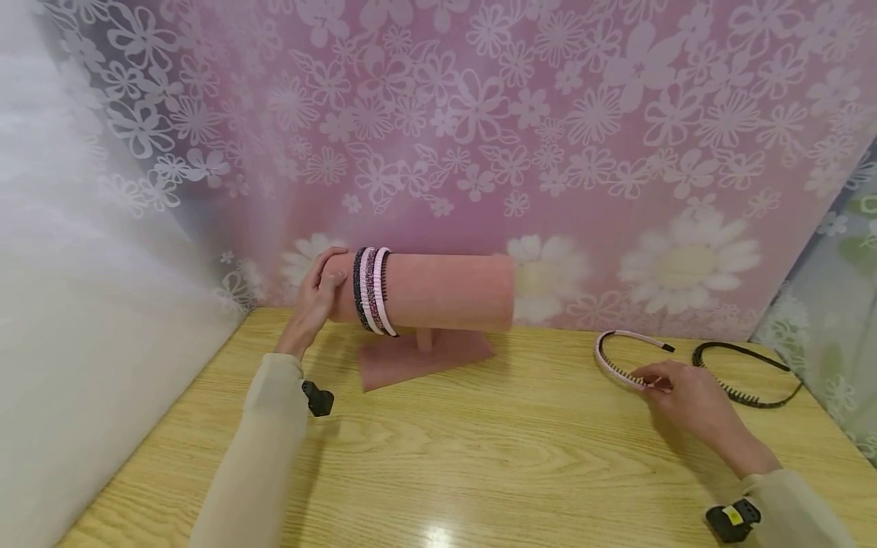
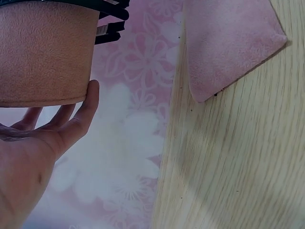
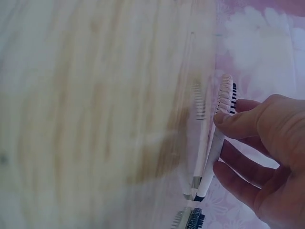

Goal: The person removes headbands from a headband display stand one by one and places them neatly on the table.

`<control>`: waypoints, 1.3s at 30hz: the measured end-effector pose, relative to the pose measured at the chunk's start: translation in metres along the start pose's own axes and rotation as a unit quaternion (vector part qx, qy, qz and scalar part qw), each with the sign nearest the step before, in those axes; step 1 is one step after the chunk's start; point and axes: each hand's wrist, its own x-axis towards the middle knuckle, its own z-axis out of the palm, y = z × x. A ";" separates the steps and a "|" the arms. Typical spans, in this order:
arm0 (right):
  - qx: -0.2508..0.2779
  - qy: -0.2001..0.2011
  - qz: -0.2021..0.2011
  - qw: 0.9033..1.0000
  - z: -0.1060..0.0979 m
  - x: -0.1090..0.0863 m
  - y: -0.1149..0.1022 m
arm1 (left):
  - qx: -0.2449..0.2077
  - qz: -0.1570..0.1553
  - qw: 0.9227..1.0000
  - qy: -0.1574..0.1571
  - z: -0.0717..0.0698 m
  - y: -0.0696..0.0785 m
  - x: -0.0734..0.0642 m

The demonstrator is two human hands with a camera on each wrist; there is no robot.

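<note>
A pink plush headband stand (image 1: 452, 293) has a horizontal roll on a post above a flat base (image 1: 384, 371). My left hand (image 1: 311, 301) grips the roll's left end, thumb in front and fingers over the top; the left wrist view shows fingertips at its edge. Near that end, several headbands (image 1: 374, 293), dark glittery and pale pink, sit side by side round the roll. On the right, my right hand (image 1: 699, 403) pinches a pale pink headband (image 3: 226, 90) with dark comb teeth between thumb and fingers. It stands tilted close over the table.
A black toothed headband (image 1: 743, 348) lies at the table's right end, beside my right hand. Wood-grain table (image 1: 479, 457) spans the front. Behind it hangs a pink flowered curtain (image 1: 438, 152), with a white curtain (image 1: 82, 304) along the left side.
</note>
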 end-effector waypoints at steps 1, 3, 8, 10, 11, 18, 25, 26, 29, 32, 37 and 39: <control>-0.001 -0.002 0.001 1.000 0.000 0.000 0.000 | -0.001 0.002 1.000 -0.003 -0.001 0.000 0.000; -0.001 -0.004 0.001 1.000 0.000 -0.001 0.001 | -0.002 0.002 1.000 -0.006 -0.002 0.000 0.000; -0.004 -0.009 0.002 1.000 0.001 -0.003 0.003 | 0.003 -0.002 1.000 -0.010 -0.003 0.001 -0.001; -0.006 -0.012 0.006 1.000 0.000 -0.004 0.003 | 0.007 -0.007 1.000 -0.011 -0.003 0.002 -0.001; -0.006 -0.014 0.007 1.000 0.000 -0.004 0.003 | 0.008 -0.008 1.000 -0.012 -0.003 0.002 -0.001; 0.007 -0.032 0.018 0.999 -0.002 -0.006 0.007 | 0.008 -0.007 1.000 -0.008 -0.001 0.002 -0.001; 0.013 -0.047 0.034 0.998 -0.002 -0.009 0.011 | 0.016 0.003 1.000 -0.004 0.000 0.001 -0.004; 0.013 -0.047 0.035 0.998 -0.002 -0.009 0.011 | 0.016 0.006 1.000 -0.004 -0.001 0.001 -0.004; 0.016 -0.050 0.032 0.998 -0.003 -0.009 0.012 | 0.018 0.015 1.000 -0.006 -0.001 -0.002 -0.004; 0.022 -0.051 0.032 0.998 -0.004 -0.010 0.011 | 0.022 0.018 1.000 -0.007 -0.002 -0.008 -0.002; 0.032 -0.048 0.041 0.997 -0.010 -0.011 0.003 | 0.019 0.014 1.000 -0.004 -0.002 -0.024 0.007; 0.030 -0.035 0.035 0.998 -0.013 -0.010 0.000 | 0.018 0.017 1.000 0.000 -0.001 -0.028 0.009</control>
